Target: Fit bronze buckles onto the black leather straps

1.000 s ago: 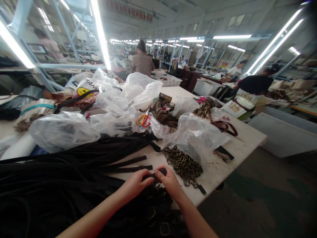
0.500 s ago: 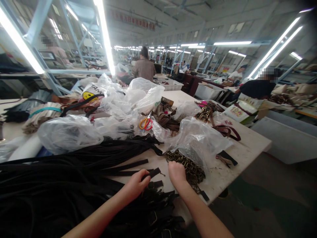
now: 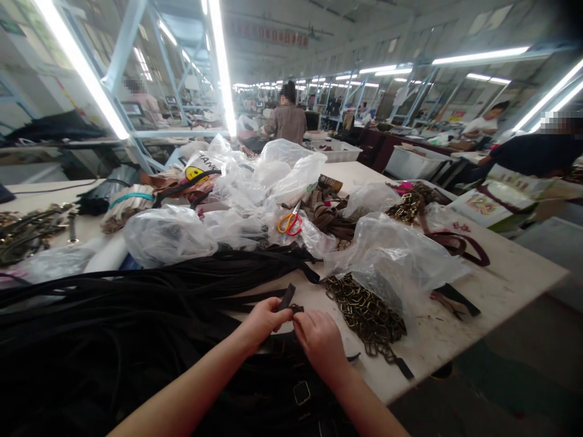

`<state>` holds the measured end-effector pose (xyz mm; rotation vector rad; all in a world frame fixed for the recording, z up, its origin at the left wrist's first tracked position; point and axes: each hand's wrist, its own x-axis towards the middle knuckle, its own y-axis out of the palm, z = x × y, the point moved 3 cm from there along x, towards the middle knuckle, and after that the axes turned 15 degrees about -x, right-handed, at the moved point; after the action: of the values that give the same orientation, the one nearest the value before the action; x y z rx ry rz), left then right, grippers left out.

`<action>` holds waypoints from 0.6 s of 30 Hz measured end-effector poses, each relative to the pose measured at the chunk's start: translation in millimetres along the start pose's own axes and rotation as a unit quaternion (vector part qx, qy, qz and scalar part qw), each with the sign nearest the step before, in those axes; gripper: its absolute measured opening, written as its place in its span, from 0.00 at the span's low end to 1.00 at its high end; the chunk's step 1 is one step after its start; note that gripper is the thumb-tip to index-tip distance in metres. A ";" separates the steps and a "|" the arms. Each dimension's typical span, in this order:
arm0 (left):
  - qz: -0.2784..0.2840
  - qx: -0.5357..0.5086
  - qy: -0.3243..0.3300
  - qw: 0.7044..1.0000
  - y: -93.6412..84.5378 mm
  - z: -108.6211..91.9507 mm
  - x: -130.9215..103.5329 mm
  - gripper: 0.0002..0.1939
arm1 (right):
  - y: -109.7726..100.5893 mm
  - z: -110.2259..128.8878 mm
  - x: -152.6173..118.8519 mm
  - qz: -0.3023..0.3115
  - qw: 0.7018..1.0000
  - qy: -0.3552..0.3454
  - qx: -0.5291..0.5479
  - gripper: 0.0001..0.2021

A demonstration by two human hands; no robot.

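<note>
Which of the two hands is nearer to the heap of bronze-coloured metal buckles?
Right. The right hand is just left of the heap in the picture; the left hand is farther left, holding a flat black strap.

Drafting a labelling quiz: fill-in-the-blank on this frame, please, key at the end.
1. A flat black strap sticks out of the grip of the person's ____ hand.
2. The heap of brass-coloured metal buckles lies to the ____ of the right hand.
3. The silver-bladed scissors have one orange-yellow loop and one ____ loop.
4. The round printed smiley face is ____.

Missing words: left; right; red; yellow.
</note>
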<state>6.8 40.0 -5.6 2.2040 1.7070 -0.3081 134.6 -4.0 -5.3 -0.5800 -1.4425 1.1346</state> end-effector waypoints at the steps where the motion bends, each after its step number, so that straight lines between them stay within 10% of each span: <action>1: 0.003 -0.001 0.003 1.000 -1.3 0.0 -0.5 0.11 | -0.3 -3.0 0.1 0.008 0.998 0.026 0.049 0.07; 6: 0.032 0.019 0.013 0.999 1.9 1.1 -0.2 0.12 | 1.7 -24.4 4.1 0.082 0.916 0.206 0.335 0.15; 14: 0.049 0.096 0.066 0.992 3.9 -8.3 -0.8 0.13 | 3.0 -22.9 13.2 0.182 0.783 0.266 0.531 0.10; 18: 0.083 0.022 0.042 0.995 7.3 -16.5 -4.1 0.19 | -2.7 -26.1 12.7 0.129 0.639 0.365 0.665 0.11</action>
<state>12.3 41.2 12.0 2.4052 1.5577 -0.2167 157.0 14.0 -0.2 -0.0771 0.3788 1.5673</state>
